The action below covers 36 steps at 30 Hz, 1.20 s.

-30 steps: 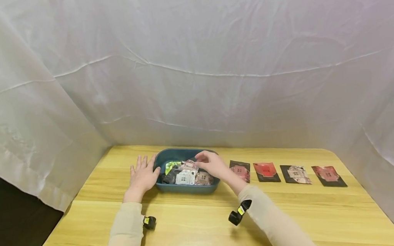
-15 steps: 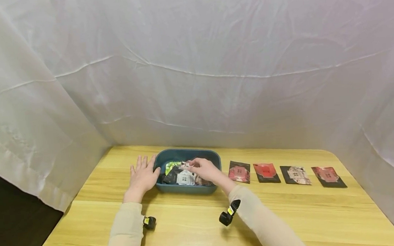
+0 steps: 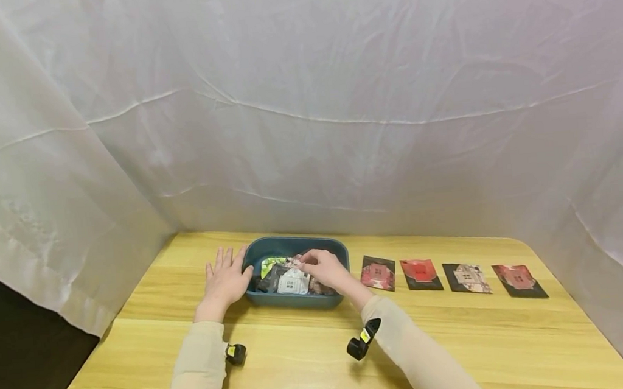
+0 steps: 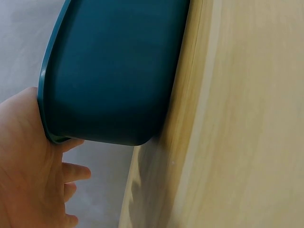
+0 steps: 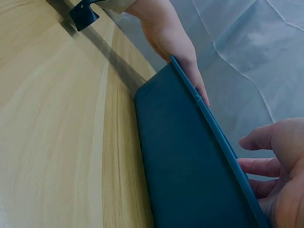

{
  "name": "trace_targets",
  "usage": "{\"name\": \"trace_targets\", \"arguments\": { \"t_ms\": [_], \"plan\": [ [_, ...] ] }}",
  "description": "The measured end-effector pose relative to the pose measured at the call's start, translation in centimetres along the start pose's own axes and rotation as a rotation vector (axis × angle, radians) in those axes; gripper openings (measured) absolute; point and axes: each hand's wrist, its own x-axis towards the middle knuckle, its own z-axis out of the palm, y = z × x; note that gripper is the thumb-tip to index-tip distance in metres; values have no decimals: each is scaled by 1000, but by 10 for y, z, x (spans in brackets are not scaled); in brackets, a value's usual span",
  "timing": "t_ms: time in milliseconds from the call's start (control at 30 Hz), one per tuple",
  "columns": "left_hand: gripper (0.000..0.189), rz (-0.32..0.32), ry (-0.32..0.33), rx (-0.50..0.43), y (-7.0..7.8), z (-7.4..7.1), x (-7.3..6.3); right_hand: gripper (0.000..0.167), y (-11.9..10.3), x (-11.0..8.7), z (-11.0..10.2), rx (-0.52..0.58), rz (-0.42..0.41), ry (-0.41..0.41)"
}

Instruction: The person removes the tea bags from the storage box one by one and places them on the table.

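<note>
A dark teal plastic bin [image 3: 298, 301] stands at the back of the table, holding a jumble of small printed packets. My left hand [image 3: 223, 281] rests at its left end, fingers straight and spread, thumb at the rim. In the left wrist view, this hand [image 4: 28, 161] touches the bin's end from outside. My right hand [image 3: 325, 270] reaches in over the contents, fingertips by a pinkish packet. The right wrist view shows its thumb [image 5: 259, 137] apart from the fingers, with nothing visible between them. A white packet [image 3: 293, 282] and a green packet [image 3: 270, 265] lie inside.
Right of the bin, a row of flat packets lies on the wooden table [image 3: 303, 366]: a dark red one [image 3: 378, 273], a bright red one [image 3: 421, 274], a black-and-cream one [image 3: 467, 277] and a red-and-black one [image 3: 519, 280]. Pale cloth [image 3: 305, 109] hangs behind.
My right hand has moved left within the bin, from its right side toward the middle of the packets, then stays nearly still. The left hand has not moved.
</note>
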Motion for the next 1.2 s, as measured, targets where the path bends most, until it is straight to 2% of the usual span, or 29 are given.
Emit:
{"name": "trace_targets", "arguments": {
  "t_ms": [633,767,933,1200],
  "plan": [
    [63,0,-8,-6,-1,0,0,20,0,-3,-4,84,-15,-12],
    [63,-1,-7,4,-1,0,0,14,0,-6,-6,73,-10,-29],
    [63,-2,-10,3,-1,1,0,6,3,-10,-8,58,-42,-35],
    [63,-7,-14,-1,0,0,0,10,5,-14,-22,142,-61,-36]
  ]
}}
